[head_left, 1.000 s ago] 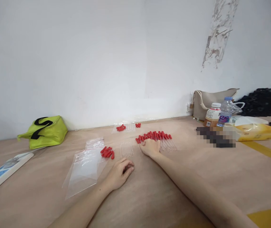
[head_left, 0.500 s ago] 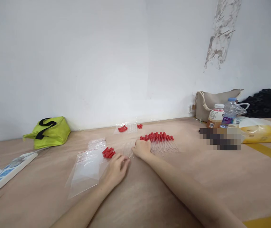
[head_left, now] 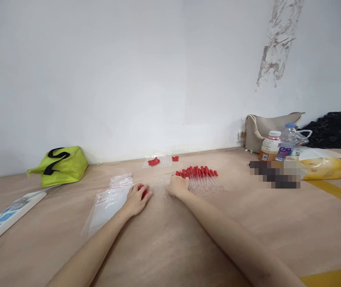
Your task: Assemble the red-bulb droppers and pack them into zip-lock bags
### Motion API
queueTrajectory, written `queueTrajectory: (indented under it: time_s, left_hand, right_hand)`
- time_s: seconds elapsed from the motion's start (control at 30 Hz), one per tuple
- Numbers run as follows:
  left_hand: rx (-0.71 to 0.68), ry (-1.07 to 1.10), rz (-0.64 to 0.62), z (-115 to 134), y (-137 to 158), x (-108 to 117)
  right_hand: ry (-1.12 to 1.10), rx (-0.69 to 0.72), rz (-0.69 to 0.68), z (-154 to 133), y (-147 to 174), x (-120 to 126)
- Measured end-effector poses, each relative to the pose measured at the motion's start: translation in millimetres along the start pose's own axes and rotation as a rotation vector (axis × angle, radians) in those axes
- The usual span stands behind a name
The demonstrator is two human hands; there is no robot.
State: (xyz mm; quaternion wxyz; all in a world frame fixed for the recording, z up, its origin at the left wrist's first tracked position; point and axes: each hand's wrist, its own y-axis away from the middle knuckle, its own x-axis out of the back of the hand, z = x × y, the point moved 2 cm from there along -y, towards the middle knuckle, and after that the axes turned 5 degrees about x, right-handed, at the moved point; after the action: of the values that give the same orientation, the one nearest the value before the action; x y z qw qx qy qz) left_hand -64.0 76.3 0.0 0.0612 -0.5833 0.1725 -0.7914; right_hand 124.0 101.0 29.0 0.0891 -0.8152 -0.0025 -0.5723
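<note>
My left hand [head_left: 137, 199] reaches over a small pile of red rubber bulbs [head_left: 144, 193], thumb and fingers apart around them; part of the pile is hidden under it. My right hand [head_left: 179, 186] is closed at the left end of a row of glass droppers with red bulbs [head_left: 202, 173]; what its fingers hold, if anything, is hidden. Between the hands lie several bare clear glass tubes [head_left: 159, 189], side by side. Clear zip bags [head_left: 106, 205] lie flat, partly beneath my left forearm.
Farther back, near the wall, a clear bag holds red bulbs [head_left: 154, 161] and tubes. A green bag [head_left: 64, 165] and a power strip [head_left: 9, 217] are at left. On the right stand bottles [head_left: 270, 146], a tissue pack [head_left: 327, 167] and a grey bag [head_left: 257, 133].
My left hand has moved left and away from me, from beside the red bulbs to over them. My right hand stays almost in place at the end of the dropper row.
</note>
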Motion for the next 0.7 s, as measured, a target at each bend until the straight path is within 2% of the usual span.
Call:
queueTrajectory:
  time_s: [0.2, 0.4, 0.57, 0.7]
  left_hand:
    - [-0.029, 0.006, 0.011, 22.1, -8.1, -13.1]
    - [-0.011, 0.044, 0.027, 39.7, -13.6, -20.8]
    - [0.015, 0.105, 0.056, 33.1, -16.8, -13.0]
    - [0.032, 0.136, 0.114, 22.3, -17.9, 3.0]
  right_hand:
    - [-0.038, 0.038, 0.102, 31.0, 18.6, 19.2]
    - [-0.137, 0.109, 0.302, 78.1, 51.3, 29.3]
    - [-0.106, 0.168, 0.368, 104.7, 75.0, 22.8]
    - [-0.101, 0.184, 0.361, 108.3, 83.2, 18.8]
